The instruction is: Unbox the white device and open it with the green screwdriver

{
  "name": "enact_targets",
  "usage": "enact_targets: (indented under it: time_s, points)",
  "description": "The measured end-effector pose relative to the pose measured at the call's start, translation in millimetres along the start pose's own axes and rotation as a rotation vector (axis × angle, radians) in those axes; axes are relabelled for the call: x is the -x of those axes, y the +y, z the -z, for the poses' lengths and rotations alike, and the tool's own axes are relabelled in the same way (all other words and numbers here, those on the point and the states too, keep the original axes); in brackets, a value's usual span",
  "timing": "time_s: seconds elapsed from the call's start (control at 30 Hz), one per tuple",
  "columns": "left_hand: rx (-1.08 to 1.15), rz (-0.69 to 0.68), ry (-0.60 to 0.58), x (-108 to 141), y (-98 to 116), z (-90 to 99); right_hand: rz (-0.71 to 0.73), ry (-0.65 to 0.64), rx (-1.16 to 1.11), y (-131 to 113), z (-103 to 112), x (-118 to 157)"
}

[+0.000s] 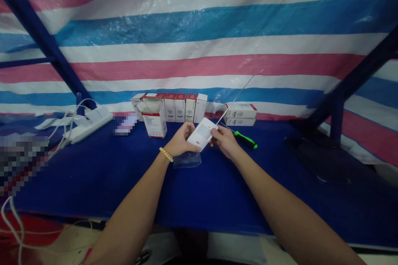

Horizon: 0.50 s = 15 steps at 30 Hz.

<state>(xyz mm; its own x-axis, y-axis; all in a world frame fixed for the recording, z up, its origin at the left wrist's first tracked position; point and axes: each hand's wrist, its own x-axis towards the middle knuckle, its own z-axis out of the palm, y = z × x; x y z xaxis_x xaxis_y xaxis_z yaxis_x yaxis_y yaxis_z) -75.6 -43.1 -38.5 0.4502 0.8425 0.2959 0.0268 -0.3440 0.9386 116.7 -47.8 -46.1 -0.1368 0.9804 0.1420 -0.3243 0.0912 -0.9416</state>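
Between my hands is a white motion detector (202,134), tilted, with a long thin metal antenna (238,96) reaching up and to the right from its top. My left hand (180,140) is closed around its left and lower side, thumb on the front. The fingers of my right hand (224,140) grip its upper right edge near the antenna's base. Under the detector lies a clear plastic bag (188,160) on the blue table (214,198). An opened white and red box (154,122) stands left of my left hand, its top flaps up.
Several white and red boxes (179,107) stand in a row at the back. Two more boxes (241,115) lie stacked to the right. A green and black screwdriver (245,138) lies near my right hand. At left are a white power strip (90,124) and cables.
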Motion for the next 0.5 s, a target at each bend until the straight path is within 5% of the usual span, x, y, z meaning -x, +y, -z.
enact_targets:
  time_s: [0.23,0.5]
  points:
    - [0.073,0.025,-0.029,1.5,4.6,-1.7,0.002,-0.040,0.024,-2.3,-4.2,3.1]
    - [0.083,-0.015,0.193,-4.4,2.6,-3.7,0.029,0.060,-0.030,-1.7,-0.3,-1.2]
